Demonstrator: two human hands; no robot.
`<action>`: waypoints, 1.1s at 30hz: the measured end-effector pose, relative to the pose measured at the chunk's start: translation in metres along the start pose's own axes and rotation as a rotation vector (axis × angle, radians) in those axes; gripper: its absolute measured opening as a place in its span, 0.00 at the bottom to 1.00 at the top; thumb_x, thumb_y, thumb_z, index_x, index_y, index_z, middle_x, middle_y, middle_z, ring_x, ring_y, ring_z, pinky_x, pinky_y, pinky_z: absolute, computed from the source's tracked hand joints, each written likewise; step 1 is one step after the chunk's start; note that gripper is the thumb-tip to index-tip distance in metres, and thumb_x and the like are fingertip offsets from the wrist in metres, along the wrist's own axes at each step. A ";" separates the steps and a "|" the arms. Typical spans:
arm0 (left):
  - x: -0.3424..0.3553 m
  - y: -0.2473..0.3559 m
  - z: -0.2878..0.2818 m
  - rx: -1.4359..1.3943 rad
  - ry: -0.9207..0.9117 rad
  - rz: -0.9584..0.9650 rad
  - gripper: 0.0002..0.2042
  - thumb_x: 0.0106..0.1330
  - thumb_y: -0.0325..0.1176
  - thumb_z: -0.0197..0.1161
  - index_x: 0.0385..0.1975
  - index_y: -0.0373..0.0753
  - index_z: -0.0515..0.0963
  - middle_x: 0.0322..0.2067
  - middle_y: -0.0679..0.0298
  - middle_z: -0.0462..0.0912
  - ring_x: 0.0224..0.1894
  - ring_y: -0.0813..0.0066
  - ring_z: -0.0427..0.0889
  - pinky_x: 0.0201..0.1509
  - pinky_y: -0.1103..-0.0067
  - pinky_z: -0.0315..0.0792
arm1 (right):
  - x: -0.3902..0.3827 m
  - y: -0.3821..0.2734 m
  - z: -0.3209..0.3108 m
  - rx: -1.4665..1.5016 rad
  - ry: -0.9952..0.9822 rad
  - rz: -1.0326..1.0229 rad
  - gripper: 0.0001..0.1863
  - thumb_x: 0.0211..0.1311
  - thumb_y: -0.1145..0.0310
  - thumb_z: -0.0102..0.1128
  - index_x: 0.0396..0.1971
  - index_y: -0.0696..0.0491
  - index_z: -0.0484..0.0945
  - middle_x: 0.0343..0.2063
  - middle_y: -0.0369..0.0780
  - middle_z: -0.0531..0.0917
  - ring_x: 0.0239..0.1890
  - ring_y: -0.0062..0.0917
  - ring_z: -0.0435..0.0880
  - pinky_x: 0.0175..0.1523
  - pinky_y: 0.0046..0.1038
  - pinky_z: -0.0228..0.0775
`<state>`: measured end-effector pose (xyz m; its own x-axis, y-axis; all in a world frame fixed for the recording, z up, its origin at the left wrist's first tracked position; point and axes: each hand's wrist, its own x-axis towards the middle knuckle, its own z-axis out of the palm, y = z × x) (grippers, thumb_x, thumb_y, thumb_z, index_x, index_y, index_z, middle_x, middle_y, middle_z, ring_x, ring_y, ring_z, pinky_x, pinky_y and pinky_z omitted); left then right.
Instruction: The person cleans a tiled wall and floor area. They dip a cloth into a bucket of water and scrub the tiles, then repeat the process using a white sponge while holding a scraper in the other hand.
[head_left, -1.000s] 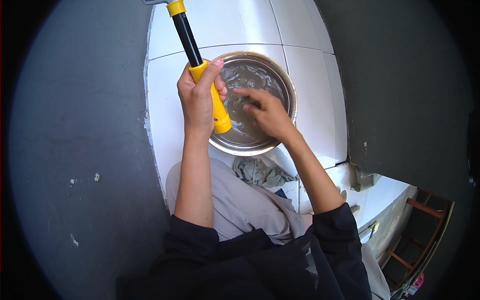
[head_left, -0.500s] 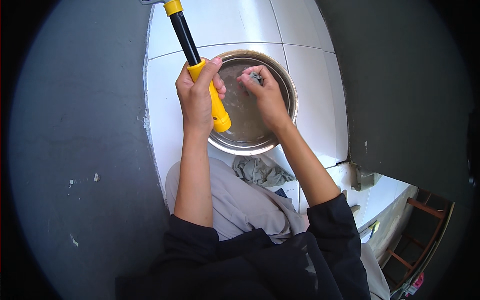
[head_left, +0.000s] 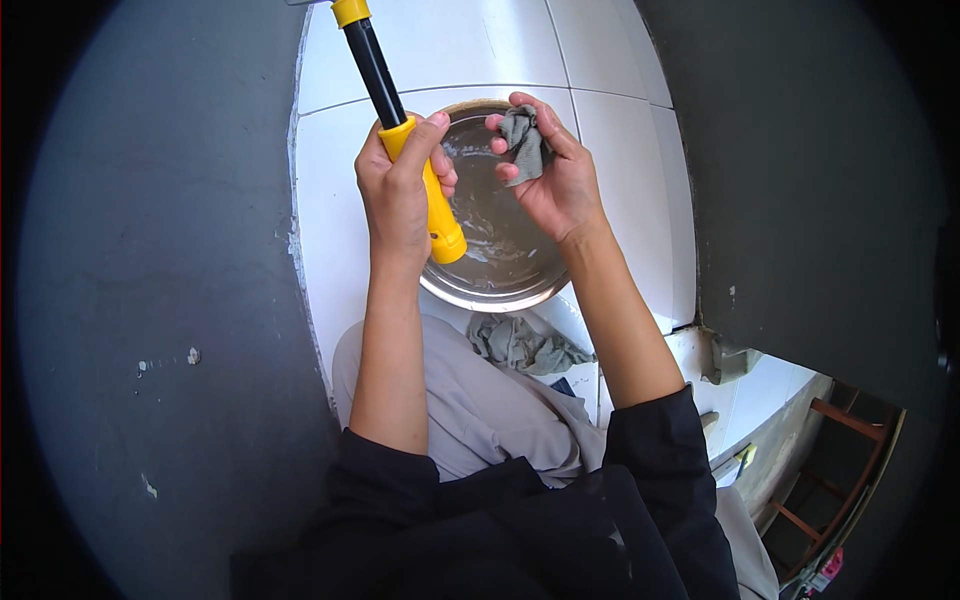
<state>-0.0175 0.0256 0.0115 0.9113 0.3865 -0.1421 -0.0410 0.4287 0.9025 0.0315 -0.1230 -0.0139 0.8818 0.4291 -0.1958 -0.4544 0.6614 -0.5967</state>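
Note:
My left hand [head_left: 400, 185] is closed round the yellow grip of a long-handled tool [head_left: 436, 215]. Its shaft is black with a yellow collar, and the grey head is mostly cut off by the upper edge, so its kind is hidden. The grip's lower end overlaps the left rim of a round metal basin [head_left: 480, 298] holding murky water. Over the basin's right side, my right hand [head_left: 560, 165] has its fingers curled about a crumpled wet grey rag [head_left: 524, 145]. The rag is above the rippling water.
A second grey cloth [head_left: 525, 345] lies crumpled on the white tiles [head_left: 630, 180] between the basin and my leg [head_left: 470, 400]. Dark grey walls [head_left: 180, 250] stand close on both sides. At the lower right is a brown wooden frame with rungs [head_left: 850, 420].
My right hand has turned palm-inward and come up with the rag, which shows more now. Ripples have appeared on the water. My left hand and the tool have barely moved.

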 end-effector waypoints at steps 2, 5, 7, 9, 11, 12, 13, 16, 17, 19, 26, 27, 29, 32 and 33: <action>0.000 0.000 -0.001 0.000 -0.014 -0.009 0.09 0.60 0.36 0.65 0.30 0.42 0.72 0.15 0.69 0.71 0.17 0.82 0.72 0.21 0.86 0.65 | 0.000 -0.002 0.001 0.097 -0.028 0.005 0.16 0.72 0.57 0.44 0.48 0.53 0.70 0.39 0.45 0.79 0.33 0.24 0.77 0.27 0.20 0.67; -0.001 0.001 -0.002 0.002 -0.020 0.000 0.09 0.60 0.36 0.66 0.30 0.42 0.72 0.15 0.69 0.71 0.17 0.82 0.72 0.22 0.86 0.66 | -0.002 -0.002 0.006 0.021 0.018 0.022 0.15 0.70 0.55 0.49 0.42 0.53 0.73 0.34 0.43 0.80 0.26 0.22 0.75 0.23 0.17 0.63; -0.001 0.001 -0.002 0.006 -0.009 -0.005 0.09 0.60 0.36 0.66 0.30 0.42 0.72 0.15 0.69 0.71 0.17 0.83 0.71 0.22 0.86 0.66 | -0.005 -0.005 0.015 -0.235 0.133 -0.007 0.15 0.68 0.55 0.52 0.37 0.52 0.74 0.29 0.40 0.80 0.22 0.20 0.73 0.21 0.15 0.60; 0.000 0.002 0.000 0.000 0.001 -0.001 0.10 0.59 0.36 0.66 0.29 0.42 0.72 0.14 0.69 0.71 0.16 0.83 0.71 0.21 0.86 0.66 | -0.005 -0.004 0.018 -0.493 0.252 -0.038 0.15 0.67 0.55 0.55 0.32 0.52 0.76 0.24 0.37 0.79 0.18 0.18 0.70 0.20 0.14 0.57; -0.001 0.003 0.001 -0.005 0.010 0.009 0.10 0.59 0.36 0.66 0.27 0.41 0.71 0.14 0.69 0.71 0.15 0.83 0.71 0.20 0.86 0.66 | -0.004 0.001 0.017 -0.948 0.318 -0.216 0.18 0.64 0.54 0.57 0.22 0.53 0.78 0.17 0.34 0.78 0.17 0.19 0.73 0.22 0.22 0.60; -0.001 0.002 0.000 -0.004 0.003 0.002 0.10 0.59 0.36 0.66 0.29 0.42 0.72 0.14 0.69 0.71 0.16 0.83 0.71 0.21 0.86 0.66 | -0.005 0.005 0.015 -0.948 0.320 -0.218 0.18 0.64 0.54 0.57 0.22 0.53 0.78 0.17 0.34 0.78 0.17 0.19 0.73 0.22 0.22 0.60; -0.001 0.001 -0.001 -0.007 -0.007 -0.006 0.09 0.59 0.36 0.66 0.30 0.42 0.72 0.15 0.70 0.71 0.17 0.83 0.71 0.21 0.87 0.65 | -0.007 0.009 0.016 -1.109 0.350 -0.258 0.19 0.64 0.54 0.58 0.22 0.54 0.79 0.15 0.36 0.77 0.17 0.20 0.73 0.22 0.24 0.61; -0.001 0.001 -0.001 -0.028 -0.012 -0.013 0.09 0.59 0.36 0.66 0.30 0.42 0.72 0.15 0.70 0.71 0.17 0.83 0.71 0.21 0.87 0.65 | -0.014 0.023 0.016 -1.368 0.376 -0.294 0.19 0.64 0.55 0.56 0.22 0.56 0.78 0.16 0.44 0.77 0.18 0.31 0.78 0.26 0.33 0.67; 0.000 0.000 0.000 -0.017 -0.003 -0.020 0.09 0.60 0.36 0.66 0.30 0.42 0.72 0.15 0.70 0.71 0.17 0.83 0.71 0.21 0.87 0.64 | -0.015 0.029 0.010 -1.479 0.343 -0.353 0.19 0.64 0.56 0.56 0.21 0.56 0.77 0.17 0.45 0.78 0.19 0.35 0.79 0.27 0.35 0.68; 0.001 -0.001 0.001 -0.029 0.001 -0.020 0.09 0.60 0.35 0.66 0.30 0.41 0.72 0.15 0.69 0.70 0.16 0.83 0.71 0.20 0.87 0.65 | -0.017 0.041 0.002 -1.598 0.328 -0.409 0.19 0.64 0.58 0.55 0.20 0.56 0.76 0.19 0.46 0.80 0.21 0.40 0.80 0.28 0.38 0.70; 0.003 0.000 0.000 0.007 -0.001 -0.005 0.09 0.60 0.35 0.65 0.28 0.43 0.71 0.15 0.70 0.70 0.16 0.84 0.70 0.22 0.87 0.66 | -0.013 0.049 0.009 -1.665 0.212 -0.607 0.12 0.56 0.65 0.57 0.17 0.55 0.74 0.18 0.45 0.80 0.21 0.41 0.80 0.26 0.39 0.71; 0.003 0.000 0.000 0.015 0.008 0.000 0.09 0.60 0.35 0.65 0.28 0.43 0.71 0.15 0.70 0.70 0.16 0.84 0.70 0.22 0.87 0.66 | -0.012 0.048 0.012 -1.674 0.225 -0.611 0.12 0.55 0.65 0.58 0.17 0.54 0.75 0.18 0.44 0.80 0.21 0.40 0.80 0.26 0.39 0.71; 0.002 0.001 0.002 0.038 0.029 -0.002 0.09 0.60 0.36 0.65 0.28 0.43 0.71 0.15 0.70 0.69 0.16 0.84 0.69 0.22 0.87 0.66 | -0.011 0.047 0.012 -1.662 0.260 -0.645 0.10 0.51 0.66 0.59 0.16 0.54 0.77 0.17 0.44 0.80 0.20 0.39 0.80 0.26 0.38 0.71; 0.001 0.002 0.003 0.035 0.029 -0.001 0.09 0.60 0.36 0.65 0.28 0.43 0.71 0.15 0.70 0.69 0.16 0.84 0.69 0.22 0.87 0.66 | -0.012 0.048 0.012 -1.671 0.274 -0.600 0.10 0.51 0.66 0.59 0.16 0.55 0.77 0.17 0.45 0.80 0.20 0.40 0.80 0.26 0.37 0.72; 0.002 0.002 0.003 0.042 0.027 0.003 0.09 0.60 0.36 0.65 0.28 0.43 0.71 0.14 0.70 0.69 0.16 0.84 0.69 0.22 0.87 0.66 | -0.013 0.050 0.013 -1.671 0.280 -0.601 0.10 0.51 0.66 0.59 0.16 0.55 0.77 0.17 0.45 0.80 0.20 0.40 0.80 0.26 0.37 0.72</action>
<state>-0.0147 0.0246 0.0142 0.8995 0.4104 -0.1497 -0.0261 0.3926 0.9193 -0.0041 -0.0877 -0.0310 0.9343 0.1659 0.3155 0.3427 -0.6620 -0.6666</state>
